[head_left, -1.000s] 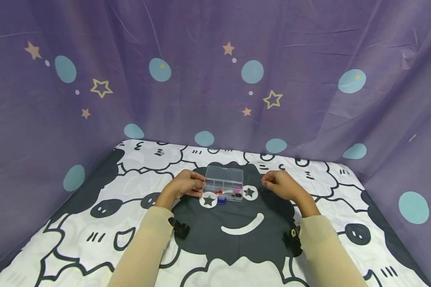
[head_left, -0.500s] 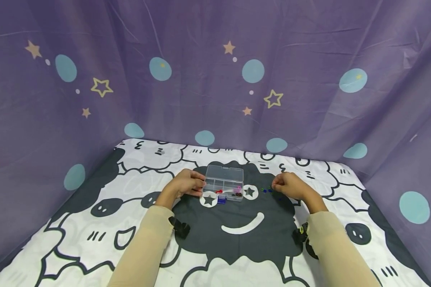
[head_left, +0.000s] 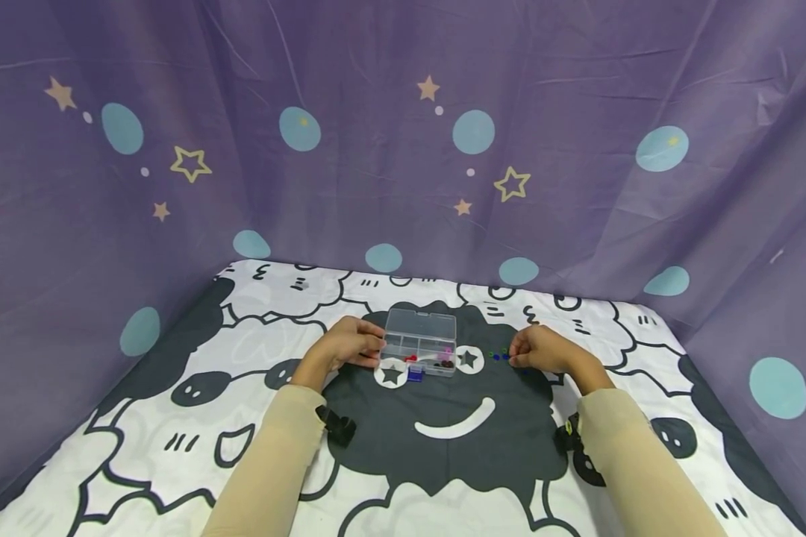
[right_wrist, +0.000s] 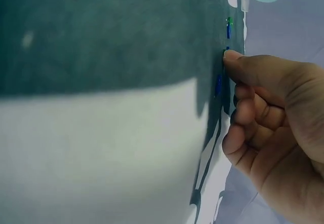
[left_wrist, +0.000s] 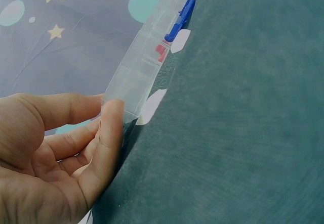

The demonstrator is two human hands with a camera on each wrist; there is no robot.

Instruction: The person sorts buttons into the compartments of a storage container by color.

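Note:
My left hand (head_left: 342, 344) grips the left end of a clear plastic compartment box (head_left: 419, 324), its lid raised at the back. In the left wrist view the thumb and a finger pinch the box's corner. Inside lie a red piece (head_left: 410, 359), pink pieces (head_left: 446, 353) and dark pieces (head_left: 446, 364). A blue clasp-like part (head_left: 415, 374) is at the box's front. My right hand (head_left: 544, 350) is low over the cloth beside small blue pieces (head_left: 496, 357) and green ones (right_wrist: 230, 20). Its thumb tip is close to a blue piece; whether it holds one is hidden.
A cloth (head_left: 403, 447) with cartoon sheep covers the surface, its large dark patch beneath the box and small pieces. Purple curtains (head_left: 376, 201) with stars and blue ovals hang behind and at both sides. Black wrist-worn gear (head_left: 336, 425) sits at the sleeves.
My right hand has moved right, uncovering small blue and green pieces, then dropped slightly. A blue piece seen below it half a second ago is now hidden in the head view. The left hand stays put.

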